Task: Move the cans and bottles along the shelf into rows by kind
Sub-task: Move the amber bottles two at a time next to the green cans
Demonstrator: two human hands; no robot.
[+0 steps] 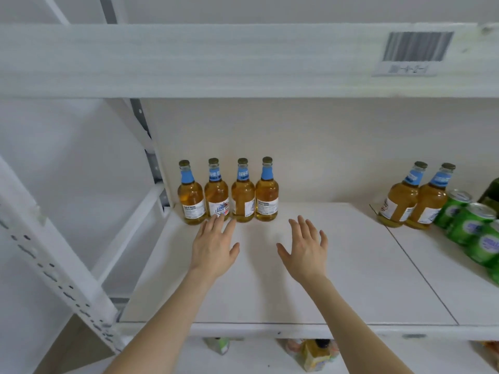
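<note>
**A:** How does the shelf (pixel 270 292) look?

**B:** At the back left corner, four amber bottles (pixel 216 193) stand in a tight row. The left hand (pixel 214 247) hovers flat with fingers spread, its fingertips at the second bottle's base. The right hand (pixel 305 252) is also spread wide, holding nothing, over bare shelf. Well apart toward the back right stand two amber bottles (pixel 402 201), with green cans (pixel 469 225) crowding them at the right edge.

**A:** And the step in hand?

**B:** Probably fetching that pair. Grip each by the body, keep it upright, clear the cans, and set it just beside the fourth bottle without jostling the row.
</note>
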